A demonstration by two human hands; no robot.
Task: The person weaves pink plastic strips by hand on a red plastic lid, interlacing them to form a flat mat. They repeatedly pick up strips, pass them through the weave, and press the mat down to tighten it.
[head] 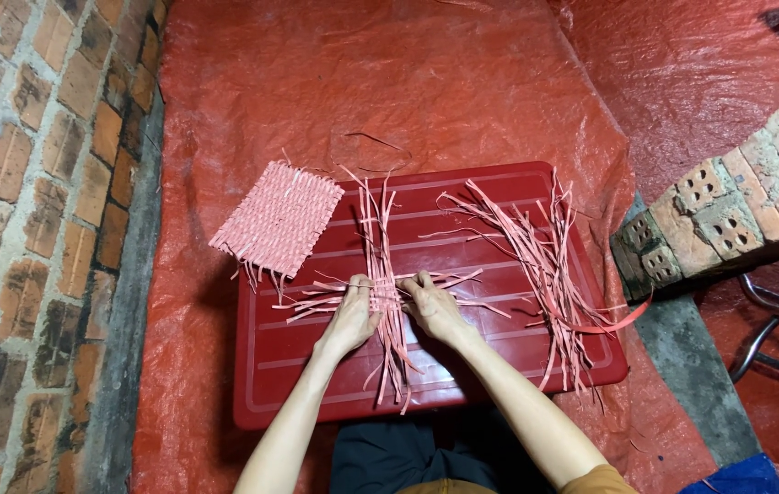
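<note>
Weave (pixel 383 291): a small crossing of pink strips, just begun, lying on the middle of the red board (pixel 316 366). Vertical strips run from near the board's far edge down past its near edge; a few horizontal strips cross them at mid-height and stick out both sides.

Left hand (pixel 353 316): palm down on the left side of the crossing, fingers curled and pinching the horizontal strips where they meet the verticals. Not wide open; fingertips closed on the strips.

Right hand (pixel 433 306): palm down on the right side of the crossing, fingers bent, tips pressing or pinching the strips just beside the verticals. Whether it truly grips or only pins them flat, cannot tell.

The hands sit close, with the vertical bundle between them.

Finished mat (pixel 277 220): a woven pink rectangle, tilted, lying half over the board's far-left corner, loose ends trailing from its lower edge. Well apart from the hands.

Loose strips (pixel 545 265): an untidy pile on the right part of the board, some curling over its right edge.

Board rests on a red tarp (pixel 408 82). Brick wall (pixel 32 183) along the left. Stacked perforated bricks (pixel 737 206) at right, metal frame (pixel 773 329) below them.
</note>
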